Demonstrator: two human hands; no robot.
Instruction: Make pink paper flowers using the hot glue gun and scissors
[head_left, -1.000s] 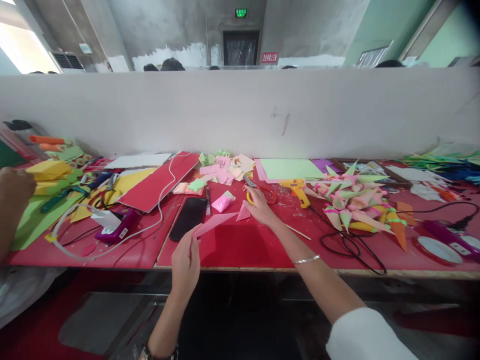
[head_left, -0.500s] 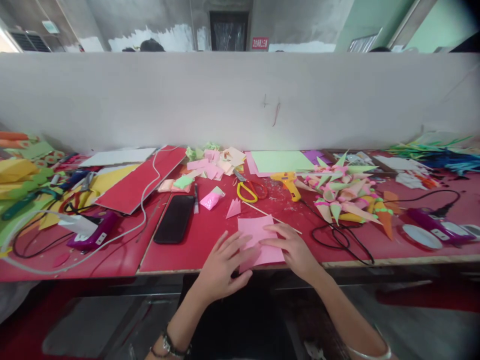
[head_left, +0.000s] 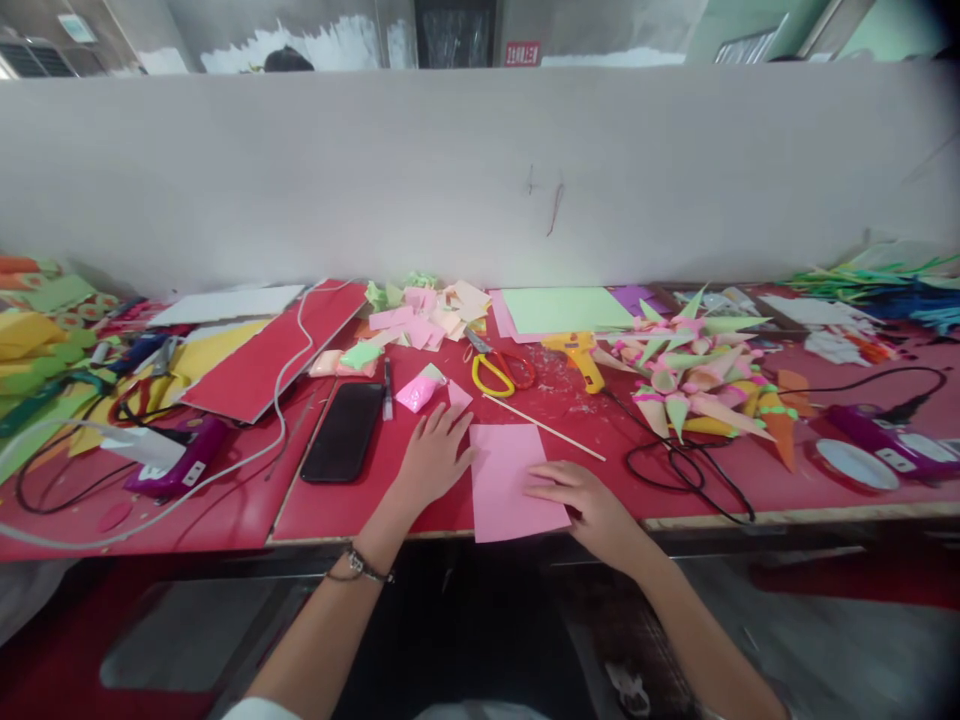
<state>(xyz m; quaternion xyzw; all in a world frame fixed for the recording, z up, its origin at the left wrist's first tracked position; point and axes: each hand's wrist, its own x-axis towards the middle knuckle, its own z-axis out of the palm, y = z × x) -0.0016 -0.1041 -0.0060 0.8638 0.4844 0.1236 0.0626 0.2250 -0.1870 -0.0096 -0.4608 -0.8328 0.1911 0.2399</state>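
A pink paper sheet (head_left: 510, 480) lies near the table's front edge, its lower part reaching the edge. My right hand (head_left: 592, 510) rests on the sheet's right side, fingers stretched over the paper. To the left of the sheet, my left hand (head_left: 431, 460) is off it with fingers apart. Its fingertips reach a small folded pink paper piece (head_left: 459, 396), partly hidden behind them. Just beyond lies a small bag of bright pink material (head_left: 420, 390). A thin wooden stick (head_left: 551, 430) lies behind the sheet.
Scissors (head_left: 493, 375) and a yellow glue gun (head_left: 577, 358) lie farther back. A pile of paper cones (head_left: 690, 375) is at right, beside a black cord (head_left: 675, 470). At left are a phone (head_left: 343, 432), a red board (head_left: 277, 350) and a purple power strip (head_left: 184, 460).
My left hand has left the pink sheet and moved up and left to the folded pink piece. My right hand stays on the sheet. The camera view has tilted slightly down.
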